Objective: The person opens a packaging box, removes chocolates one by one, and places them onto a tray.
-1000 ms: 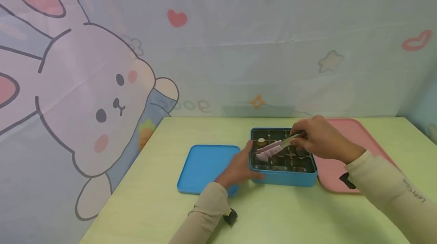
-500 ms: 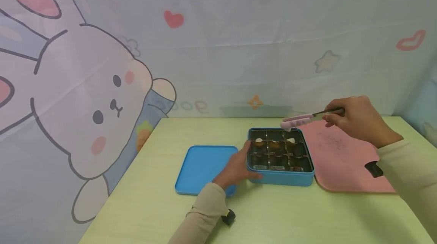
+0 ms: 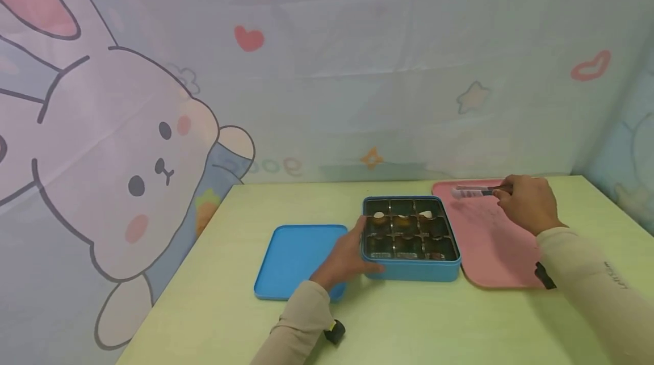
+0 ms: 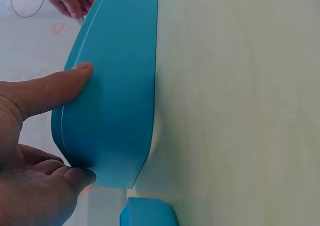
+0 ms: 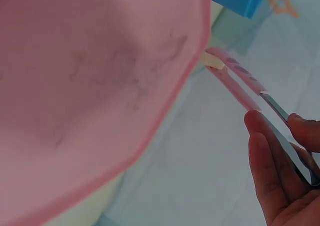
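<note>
Right hand [image 3: 531,203] is holding the tongs [image 3: 475,191] up over the pink tray's [image 3: 493,257] far end, grip curled tight round the handles; their pink tips are pinching a little pale piece [image 5: 212,60]; left hand [image 3: 347,257] is gripping the blue box [image 3: 419,271] at its near left corner, thumb's resting on the front wall; blue lid's [image 3: 296,260] just lying left of it on the counter [image 3: 398,325].
</note>
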Demonstrator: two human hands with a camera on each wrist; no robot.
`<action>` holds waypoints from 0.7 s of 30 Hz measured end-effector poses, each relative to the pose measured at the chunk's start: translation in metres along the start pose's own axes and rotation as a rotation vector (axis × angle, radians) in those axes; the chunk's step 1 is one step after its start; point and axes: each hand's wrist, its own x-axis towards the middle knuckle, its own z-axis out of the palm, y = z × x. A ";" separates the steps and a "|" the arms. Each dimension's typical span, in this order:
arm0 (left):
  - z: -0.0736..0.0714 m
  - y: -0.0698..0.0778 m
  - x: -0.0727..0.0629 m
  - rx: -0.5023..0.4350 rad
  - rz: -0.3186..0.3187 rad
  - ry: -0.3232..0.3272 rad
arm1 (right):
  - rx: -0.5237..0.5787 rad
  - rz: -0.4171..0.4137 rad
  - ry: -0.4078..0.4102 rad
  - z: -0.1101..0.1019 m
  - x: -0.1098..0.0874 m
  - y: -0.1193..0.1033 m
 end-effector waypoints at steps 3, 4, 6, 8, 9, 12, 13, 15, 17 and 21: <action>0.000 0.000 -0.002 0.006 0.000 -0.004 | 0.002 0.024 0.000 0.011 -0.001 0.000; 0.000 0.000 -0.002 0.010 -0.001 -0.004 | 0.004 0.023 0.003 0.014 -0.001 0.000; 0.000 0.000 -0.002 0.012 -0.005 -0.007 | 0.007 0.018 0.009 0.018 -0.001 -0.001; 0.000 0.001 -0.002 0.016 0.001 -0.008 | 0.005 0.018 0.012 0.021 -0.002 -0.002; 0.001 0.001 -0.002 0.014 0.005 -0.008 | 0.003 0.019 0.010 0.021 -0.002 -0.002; 0.002 0.001 -0.001 0.009 0.012 -0.011 | -0.006 0.032 0.005 0.022 -0.003 -0.001; 0.002 0.002 0.000 0.009 0.012 -0.012 | -0.006 0.038 0.006 0.022 -0.003 -0.001; 0.002 0.002 0.000 0.004 0.007 -0.013 | -0.004 0.045 0.011 0.021 -0.004 -0.001; 0.002 0.003 0.000 0.003 0.001 -0.014 | 0.005 0.048 0.021 0.020 -0.003 -0.001; 0.001 0.002 -0.001 0.001 -0.002 -0.009 | 0.016 0.036 0.056 0.017 -0.001 -0.005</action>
